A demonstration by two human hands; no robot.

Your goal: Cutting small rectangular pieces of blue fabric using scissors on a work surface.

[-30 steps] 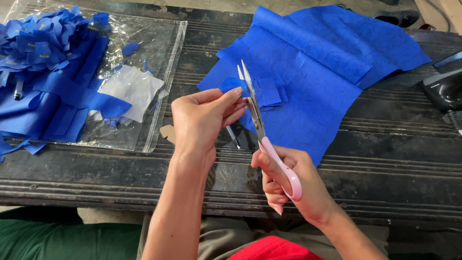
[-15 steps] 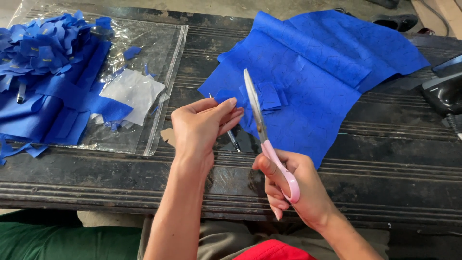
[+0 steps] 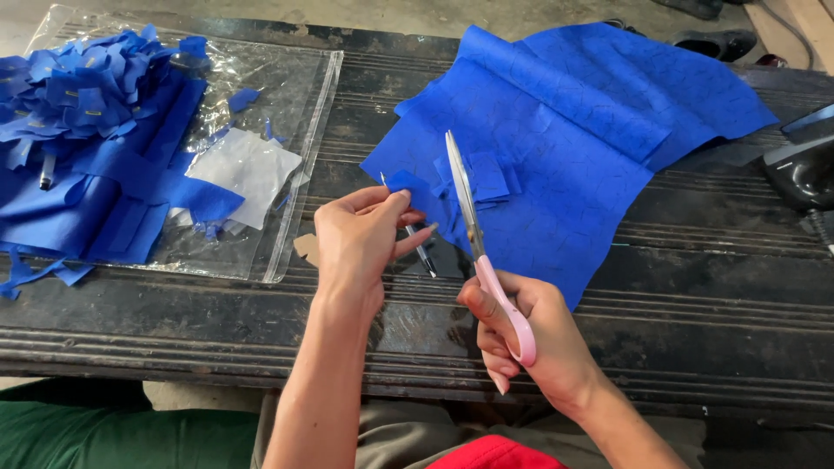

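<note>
A dark, worn wooden table [image 3: 261, 321] with long grooves takes nearly the whole view. On its right half lies a big sheet of blue fabric [image 3: 591, 139], folded over itself at the far side, w/ faint lines drawn on it. At the left is a clear plastic sheet [image 3: 300, 113], and on it a heap of blue cut pieces [image 3: 87, 113] and strips, plus one white piece [image 3: 248, 169] near the plastic's right edge. A black machine part [image 3: 804, 169] shows at the far right edge, only partly in view. The person's left hand [image 3: 356, 243] is in the middle, fingers closed in a pinch on a small blue fabric piece [image 3: 408, 184], just at the near-left corner of the big sheet. The right hand [image 3: 530, 334] is closed around the pink handles of the scissors [image 3: 476, 239]; blades are shut or nearly shut, pointing away from the person, approx. upright over the sheet, just right of the pinched piece. A thin dark pen [image 3: 423, 256] lies on the table betw. the two hands.
</note>
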